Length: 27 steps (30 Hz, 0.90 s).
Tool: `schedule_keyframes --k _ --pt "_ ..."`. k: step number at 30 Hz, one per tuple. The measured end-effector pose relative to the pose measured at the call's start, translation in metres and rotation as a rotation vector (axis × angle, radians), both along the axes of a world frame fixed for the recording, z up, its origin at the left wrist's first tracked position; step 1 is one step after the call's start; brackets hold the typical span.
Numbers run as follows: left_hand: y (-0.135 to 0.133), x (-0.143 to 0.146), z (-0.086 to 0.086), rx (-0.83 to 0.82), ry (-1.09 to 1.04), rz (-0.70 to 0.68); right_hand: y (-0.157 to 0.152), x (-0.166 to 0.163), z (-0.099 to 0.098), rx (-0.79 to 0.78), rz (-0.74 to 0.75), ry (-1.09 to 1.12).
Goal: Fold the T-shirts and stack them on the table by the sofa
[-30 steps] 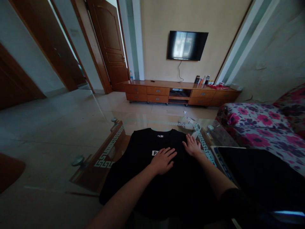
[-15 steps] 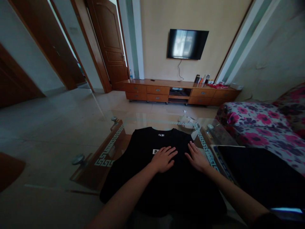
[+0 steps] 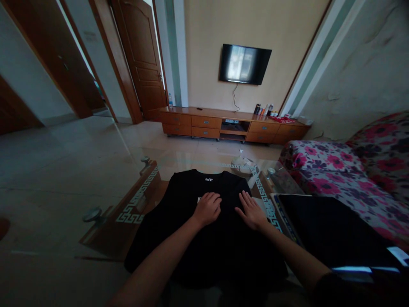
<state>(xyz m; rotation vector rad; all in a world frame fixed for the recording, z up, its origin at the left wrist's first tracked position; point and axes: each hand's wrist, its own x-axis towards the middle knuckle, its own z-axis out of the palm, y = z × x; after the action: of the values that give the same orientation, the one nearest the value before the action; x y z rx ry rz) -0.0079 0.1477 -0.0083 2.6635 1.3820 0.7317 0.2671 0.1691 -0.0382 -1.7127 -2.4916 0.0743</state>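
Note:
A black shirt (image 3: 220, 247) lies spread over the glass coffee table, its neckline away from me, with a small white print inside the collar. On its chest rests my left hand (image 3: 208, 209), fingers curled in and drawn together on the cloth, partly covering a white printed label. The fingertips are hidden, and the cloth looks gripped under them. To the right, my right hand (image 3: 251, 212) lies flat on the shirt near its shoulder, fingers stretched out and thumb apart.
Dark folded cloth (image 3: 332, 226) lies at the right beside the glass table (image 3: 128, 209). A flowered sofa (image 3: 326, 170) stands behind it. Under the table's far edge is a pale plastic bag (image 3: 244, 162). A low wooden cabinet (image 3: 204, 123) runs along the wall below a television (image 3: 245, 64).
My left hand's fingers have gone from spread to curled together on the shirt. The right hand stays flat. The whole view has shifted slightly, moving the scene leftward.

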Motion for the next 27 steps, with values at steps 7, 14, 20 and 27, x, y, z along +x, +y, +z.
schedule_keyframes --k 7,14,20,27 --pt "-0.008 -0.03 0.02 0.086 0.124 0.084 0.0 -0.008 0.015 0.055 -0.045 -0.04" --pt "-0.03 -0.126 0.011 -0.139 0.159 0.621 -0.051 0.01 0.002 0.128 -0.014 0.024" --pt "-0.057 -0.173 -0.036 -0.193 0.218 0.503 -0.053 0.027 -0.008 0.108 -0.093 0.025" --pt "-0.025 -0.181 -0.048 -0.097 0.209 0.403 -0.03 0.025 -0.015 0.097 -0.156 0.014"
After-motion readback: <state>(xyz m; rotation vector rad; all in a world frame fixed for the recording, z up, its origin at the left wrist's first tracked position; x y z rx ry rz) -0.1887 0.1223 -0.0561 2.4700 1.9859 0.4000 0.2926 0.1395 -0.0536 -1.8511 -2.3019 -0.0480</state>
